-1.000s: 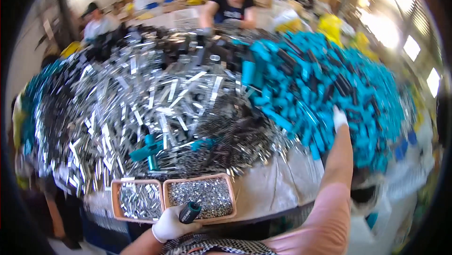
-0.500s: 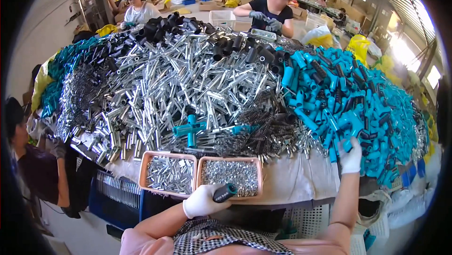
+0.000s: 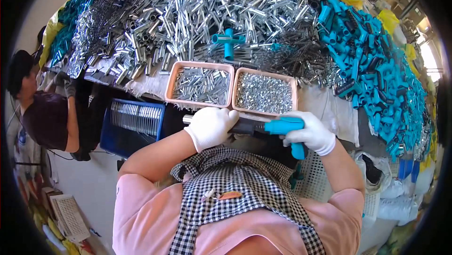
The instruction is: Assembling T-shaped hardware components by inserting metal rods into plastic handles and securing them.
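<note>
Both my hands wear white gloves and meet in front of my chest, just below two orange trays. My left hand (image 3: pixel 210 125) grips a dark tube with a short metal end (image 3: pixel 187 119) sticking out to the left. My right hand (image 3: pixel 311 134) holds a teal plastic T-shaped handle (image 3: pixel 287 127) that joins the dark tube (image 3: pixel 249 126). The left tray (image 3: pixel 200 85) holds small metal tubes. The right tray (image 3: pixel 264 93) holds small shiny metal bits.
The table beyond is heaped with silver metal tubes (image 3: pixel 188 14), dark springs (image 3: pixel 301 54) and teal handles (image 3: pixel 376 66). A blue crate of metal rods (image 3: pixel 134 125) stands below the table's edge. A person in a dark top (image 3: pixel 44 113) works at the left.
My right hand came back from the teal pile with a teal handle and met my left hand at my chest. The view tipped down toward my lap.
</note>
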Demonstrator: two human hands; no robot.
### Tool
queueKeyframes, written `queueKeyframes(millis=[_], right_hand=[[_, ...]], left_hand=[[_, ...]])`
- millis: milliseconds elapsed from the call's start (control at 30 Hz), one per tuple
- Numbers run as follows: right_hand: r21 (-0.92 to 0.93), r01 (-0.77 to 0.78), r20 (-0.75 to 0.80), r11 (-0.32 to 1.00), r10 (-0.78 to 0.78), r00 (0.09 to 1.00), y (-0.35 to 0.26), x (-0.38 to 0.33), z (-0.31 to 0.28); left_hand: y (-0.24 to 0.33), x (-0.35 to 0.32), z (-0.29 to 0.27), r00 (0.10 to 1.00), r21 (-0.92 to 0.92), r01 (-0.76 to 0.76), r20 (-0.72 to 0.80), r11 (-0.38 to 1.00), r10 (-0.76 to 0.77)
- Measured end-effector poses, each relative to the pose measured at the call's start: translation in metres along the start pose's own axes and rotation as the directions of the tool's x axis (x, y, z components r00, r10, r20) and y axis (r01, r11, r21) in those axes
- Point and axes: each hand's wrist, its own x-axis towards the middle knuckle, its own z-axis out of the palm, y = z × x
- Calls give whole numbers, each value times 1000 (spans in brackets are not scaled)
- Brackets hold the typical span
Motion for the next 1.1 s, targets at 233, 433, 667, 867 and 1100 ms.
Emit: queueKeyframes(millis=[233, 433, 667, 867, 1100], right_hand=[[-706, 699, 592, -114, -635, 495, -7, 16, 39], [-446, 824, 839, -349, -483, 250, -8, 15, 59], [-719, 599, 331, 353, -584, 742, 26, 13, 50], [699, -309, 189, 645, 250, 950, 28, 22, 68], [513, 511, -355, 689, -372, 858, 61, 17, 77]], left_hand=[[4, -24, -1, 939, -432, 69, 334, 899, 88], [1, -30, 18, 523, -683, 500, 728, 533, 443], [20, -29, -9, 965, -104, 76, 257, 992, -47], [-24, -8, -15, 872, 488, -215, -294, 846, 391], [-33, -9, -18, 938, 301, 62, -343, 952, 47]])
